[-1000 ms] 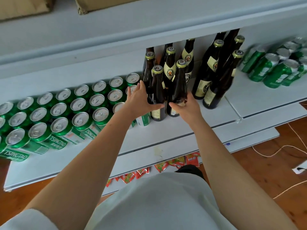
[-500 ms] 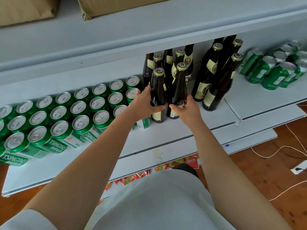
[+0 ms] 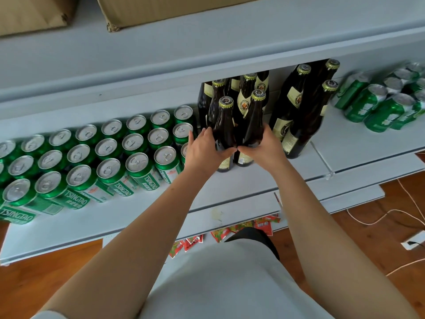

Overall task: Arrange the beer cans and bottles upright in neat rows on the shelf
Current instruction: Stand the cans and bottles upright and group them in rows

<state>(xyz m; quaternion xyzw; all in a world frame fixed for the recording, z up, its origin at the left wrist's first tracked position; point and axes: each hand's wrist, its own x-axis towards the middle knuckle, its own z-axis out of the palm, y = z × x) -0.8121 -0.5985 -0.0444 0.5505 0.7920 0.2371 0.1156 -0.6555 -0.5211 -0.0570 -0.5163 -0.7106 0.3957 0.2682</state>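
Note:
Two dark brown beer bottles stand upright at the front of a cluster on the white shelf [image 3: 264, 178]. My left hand [image 3: 203, 149] grips the front left bottle [image 3: 225, 125] round its body. My right hand [image 3: 264, 149] grips the front right bottle [image 3: 254, 120] the same way, and my thumbs meet between them. More bottles [image 3: 245, 97] stand behind, partly hidden under the upper shelf. Rows of green Tsingtao cans [image 3: 105, 157] stand upright to the left, close against my left hand.
Three more dark bottles [image 3: 299, 111] stand just right of my hands. Green cans [image 3: 381, 107] lie in a loose group on the right shelf section. Cardboard boxes [image 3: 149, 10] sit on the upper shelf. White cables [image 3: 379, 217] and snack packets [image 3: 230, 233] lie on the wooden floor.
Both hands have closed in on the two front bottles until the thumbs touch. The bottles now stand closer together and a little further back.

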